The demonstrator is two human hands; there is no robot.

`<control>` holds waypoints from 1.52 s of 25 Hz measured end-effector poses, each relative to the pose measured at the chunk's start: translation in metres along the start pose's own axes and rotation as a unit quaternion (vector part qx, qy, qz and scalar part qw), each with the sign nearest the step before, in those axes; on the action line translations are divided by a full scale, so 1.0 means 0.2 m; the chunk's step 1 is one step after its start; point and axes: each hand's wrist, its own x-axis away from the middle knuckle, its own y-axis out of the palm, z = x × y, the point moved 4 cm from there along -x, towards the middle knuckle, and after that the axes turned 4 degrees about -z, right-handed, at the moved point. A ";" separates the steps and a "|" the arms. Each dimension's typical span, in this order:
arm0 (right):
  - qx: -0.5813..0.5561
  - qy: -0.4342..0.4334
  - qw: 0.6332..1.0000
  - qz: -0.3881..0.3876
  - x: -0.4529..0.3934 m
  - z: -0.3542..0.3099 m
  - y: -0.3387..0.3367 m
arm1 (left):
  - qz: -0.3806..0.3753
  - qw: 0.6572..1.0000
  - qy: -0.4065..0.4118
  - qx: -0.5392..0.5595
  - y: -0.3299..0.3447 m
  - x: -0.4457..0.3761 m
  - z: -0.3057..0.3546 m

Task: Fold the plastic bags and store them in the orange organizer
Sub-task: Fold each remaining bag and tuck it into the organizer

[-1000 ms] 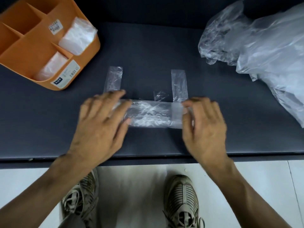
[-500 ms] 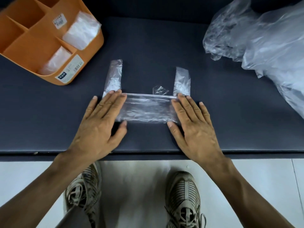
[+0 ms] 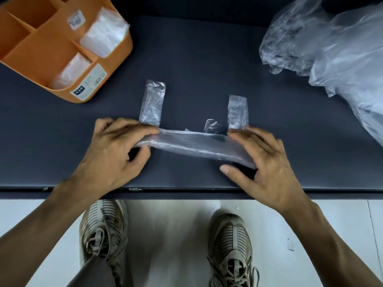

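Observation:
A clear plastic bag lies folded into a narrow strip on the dark table, its two handles pointing away from me. My left hand pinches the strip's left end between thumb and fingers. My right hand grips the right end, with the thumb under the near edge. The strip's near edge is lifted off the table. The orange organizer stands at the far left, with two folded bags in its near compartments.
A heap of loose clear plastic bags fills the far right of the table. The table's front edge runs just below my wrists. Under it show the white floor and my two shoes.
Half a second ago both hands pressed flat on the folded strip. Now their fingers curl round its ends and lift its near edge.

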 end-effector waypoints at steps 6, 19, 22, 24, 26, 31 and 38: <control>-0.176 0.099 0.978 0.056 0.02 0.05 -0.03 | 0.000 0.962 -0.153 0.225 -0.06 0.01 -0.01; 0.005 0.359 0.933 0.034 -0.12 0.05 -0.09 | -0.057 0.952 -0.296 0.063 -0.02 -0.10 -0.10; -0.001 0.347 0.938 0.004 -0.15 0.04 -0.06 | -0.062 0.954 -0.284 0.073 0.00 -0.11 -0.09; -0.085 0.353 0.932 0.012 -0.16 0.04 -0.07 | -0.038 0.938 -0.307 0.154 0.01 -0.12 -0.10; -0.233 0.380 0.894 0.033 -0.15 0.06 -0.07 | -0.023 0.893 -0.345 0.288 0.01 -0.13 -0.10; -0.258 0.407 0.874 0.063 -0.15 0.07 -0.13 | -0.018 0.897 -0.349 0.270 -0.02 -0.14 -0.04; 0.011 0.370 0.925 -0.078 -0.13 0.01 -0.09 | -0.109 0.941 -0.290 0.136 0.00 -0.17 0.00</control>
